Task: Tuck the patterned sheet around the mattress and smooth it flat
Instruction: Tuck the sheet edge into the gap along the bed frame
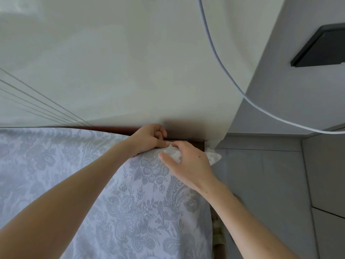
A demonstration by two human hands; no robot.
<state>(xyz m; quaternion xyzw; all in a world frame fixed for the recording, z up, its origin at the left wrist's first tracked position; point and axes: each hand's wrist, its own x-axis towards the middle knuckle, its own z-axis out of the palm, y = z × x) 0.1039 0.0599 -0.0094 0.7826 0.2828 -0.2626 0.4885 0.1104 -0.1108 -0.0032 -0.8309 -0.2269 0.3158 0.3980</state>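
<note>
Leftward, the patterned sheet lies spread flat up to the wooden frame. At its far corner I see my left hand curled over the sheet's edge, and my right hand clutching a bunched fold just beside it.

The patterned sheet hides the mattress; the dark panel runs offscreen.

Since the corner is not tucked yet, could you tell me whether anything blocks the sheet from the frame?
Nothing visible does. The left hand and right hand hold the sheet right at the frame; the curtain hangs behind it.
</note>
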